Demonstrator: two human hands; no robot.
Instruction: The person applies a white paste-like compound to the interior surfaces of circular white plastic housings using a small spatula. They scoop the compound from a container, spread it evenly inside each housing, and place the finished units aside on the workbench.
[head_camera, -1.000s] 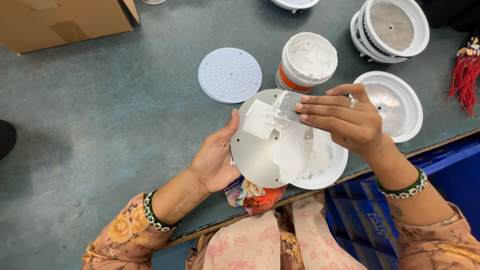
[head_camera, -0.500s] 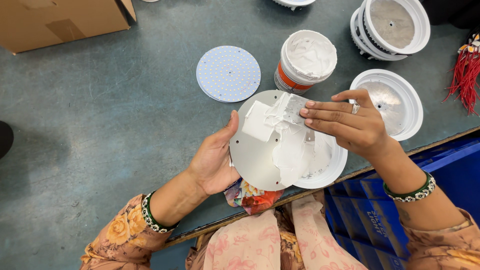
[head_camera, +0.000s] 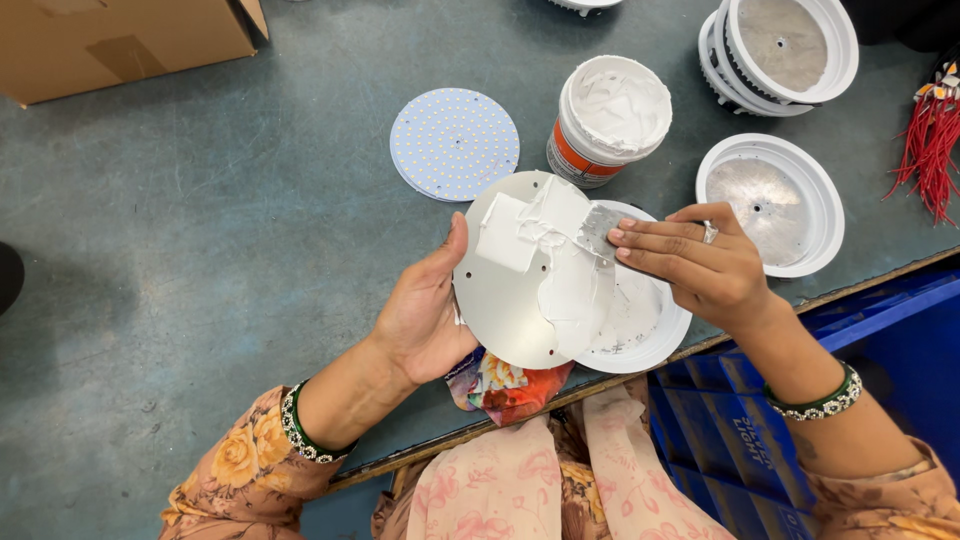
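Disc (head_camera: 505, 300) clamped in left hand (head_camera: 425, 320) grip, right hand (head_camera: 700, 270) grip pinching scraper (head_camera: 597, 228) over it

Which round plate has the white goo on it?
The plain metal disc held in the left hand has white paste smeared on it. The dotted disc lying on the table is clean.

One view only — a camera worn on the person's head, looking almost straight down over the forearms from close above. The left hand (head_camera: 425, 315) sits just left of centre, the right hand (head_camera: 700, 270) right of centre. Beyond the fingers the view takes in the grey tabletop (head_camera: 200, 230) — nearer than the wrists, the person's lap.
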